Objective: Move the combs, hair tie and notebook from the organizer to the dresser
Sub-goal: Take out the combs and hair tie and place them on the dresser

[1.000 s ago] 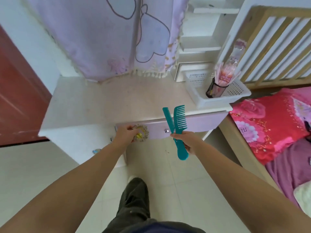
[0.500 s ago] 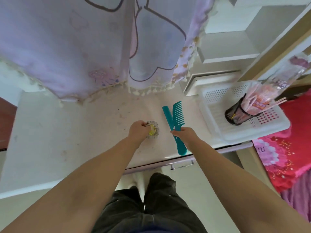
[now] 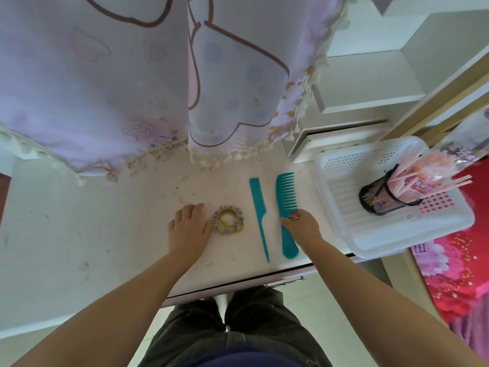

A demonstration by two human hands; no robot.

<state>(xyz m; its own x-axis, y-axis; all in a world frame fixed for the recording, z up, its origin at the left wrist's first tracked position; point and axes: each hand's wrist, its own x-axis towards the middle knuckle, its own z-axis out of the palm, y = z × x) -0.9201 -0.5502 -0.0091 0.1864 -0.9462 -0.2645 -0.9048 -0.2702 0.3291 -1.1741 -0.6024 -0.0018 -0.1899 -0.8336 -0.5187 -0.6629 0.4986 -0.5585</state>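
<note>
On the white dresser top (image 3: 111, 234) lie a striped hair tie with yellow bands (image 3: 228, 219), a thin teal tail comb (image 3: 258, 215) and a wide-tooth teal comb (image 3: 286, 197), side by side. My left hand (image 3: 189, 229) rests flat on the dresser just left of the hair tie, with its fingers apart and nothing in it. My right hand (image 3: 304, 227) pinches the wide-tooth comb with thumb and fingertip where the teeth meet the handle; the comb lies flat. The white perforated organizer basket (image 3: 344, 181) stands at the right. No notebook is in view.
A black mesh cup (image 3: 381, 201) with pink sticks stands inside the basket. A lilac curtain (image 3: 132, 88) hangs over the back of the dresser. White shelves (image 3: 370, 75) rise at the back right, and a red floral bedspread (image 3: 455, 274) lies to the right.
Both hands came down onto the dresser. The hair tie left my left hand and now lies beside it. The two combs, held together before, now lie flat and apart.
</note>
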